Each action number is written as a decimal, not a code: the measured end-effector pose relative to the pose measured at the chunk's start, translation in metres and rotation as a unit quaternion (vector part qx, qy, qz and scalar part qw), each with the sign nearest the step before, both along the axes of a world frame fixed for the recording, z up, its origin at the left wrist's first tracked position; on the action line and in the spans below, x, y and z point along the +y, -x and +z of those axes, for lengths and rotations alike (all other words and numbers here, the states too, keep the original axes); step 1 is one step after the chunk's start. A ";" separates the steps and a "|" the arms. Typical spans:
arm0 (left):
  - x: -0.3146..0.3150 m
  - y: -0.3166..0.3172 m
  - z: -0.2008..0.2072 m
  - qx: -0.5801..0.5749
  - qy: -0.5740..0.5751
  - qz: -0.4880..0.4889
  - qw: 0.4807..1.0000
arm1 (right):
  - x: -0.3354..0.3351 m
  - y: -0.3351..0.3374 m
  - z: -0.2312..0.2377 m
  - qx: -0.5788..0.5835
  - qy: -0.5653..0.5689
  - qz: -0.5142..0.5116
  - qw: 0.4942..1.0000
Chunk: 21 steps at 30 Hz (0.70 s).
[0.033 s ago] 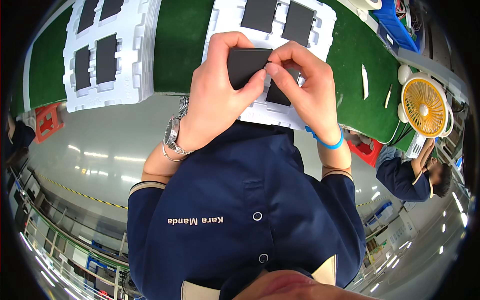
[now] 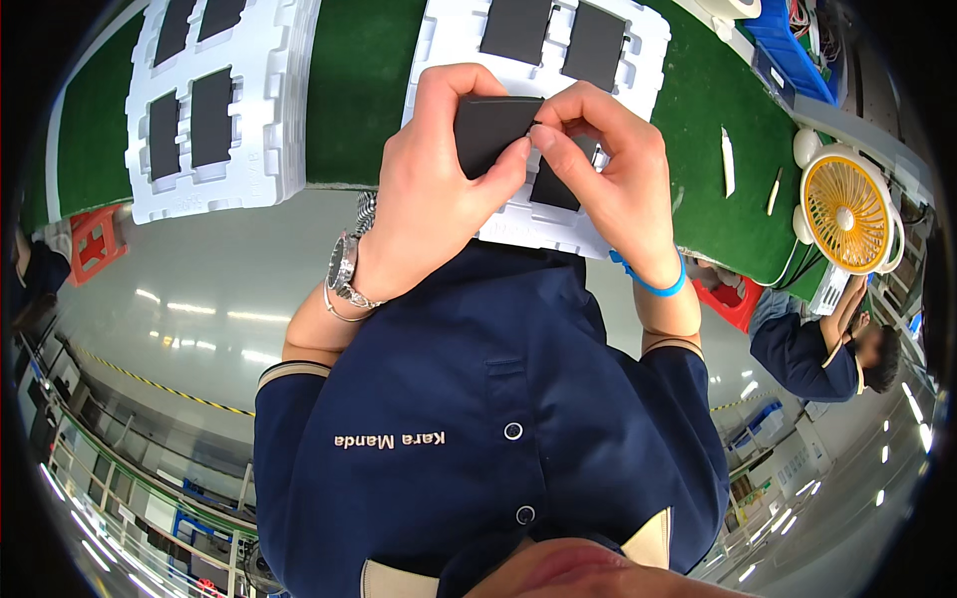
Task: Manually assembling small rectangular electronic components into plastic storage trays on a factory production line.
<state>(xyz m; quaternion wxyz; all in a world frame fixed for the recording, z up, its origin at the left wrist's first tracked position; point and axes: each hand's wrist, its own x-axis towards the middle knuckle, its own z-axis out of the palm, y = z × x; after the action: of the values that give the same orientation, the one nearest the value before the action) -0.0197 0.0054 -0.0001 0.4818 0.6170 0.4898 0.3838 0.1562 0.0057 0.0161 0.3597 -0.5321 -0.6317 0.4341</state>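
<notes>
A flat black rectangular piece [image 2: 488,132] is held up above a white moulded tray [image 2: 646,60]. My left hand [image 2: 434,179] is closed around its left side, with the thumb along the lower edge. The thumb and forefinger of my right hand [image 2: 618,164] pinch together at its right corner; whatever lies between those fingertips is too small to make out. Similar black pieces [image 2: 595,45] sit in the tray's pockets, and my hands partly cover that tray.
Left on the green tabletop [image 2: 349,100] stands a stack of white trays [image 2: 269,110] with black pieces on top. To the right are a slim white tool [image 2: 728,159], a yellow-and-white fan [image 2: 845,214] and a blue bin [image 2: 793,50]. Another person [image 2: 807,354] is at far right.
</notes>
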 end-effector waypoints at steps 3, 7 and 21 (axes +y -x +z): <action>-0.001 -0.002 -0.005 0.016 -0.046 0.008 0.999 | 0.002 -0.001 0.005 -0.029 0.004 0.010 1.000; 0.002 -0.002 -0.007 0.039 -0.075 -0.001 0.996 | 0.008 -0.003 0.004 -0.046 -0.015 0.021 0.999; 0.001 -0.002 -0.006 0.022 -0.032 -0.014 0.999 | 0.008 -0.005 0.001 -0.042 -0.024 0.031 0.998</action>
<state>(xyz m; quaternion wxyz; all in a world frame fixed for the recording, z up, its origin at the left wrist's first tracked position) -0.0176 0.0063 -0.0063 0.4561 0.6472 0.4789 0.3792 0.1613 0.0142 0.0167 0.3316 -0.5217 -0.6725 0.4070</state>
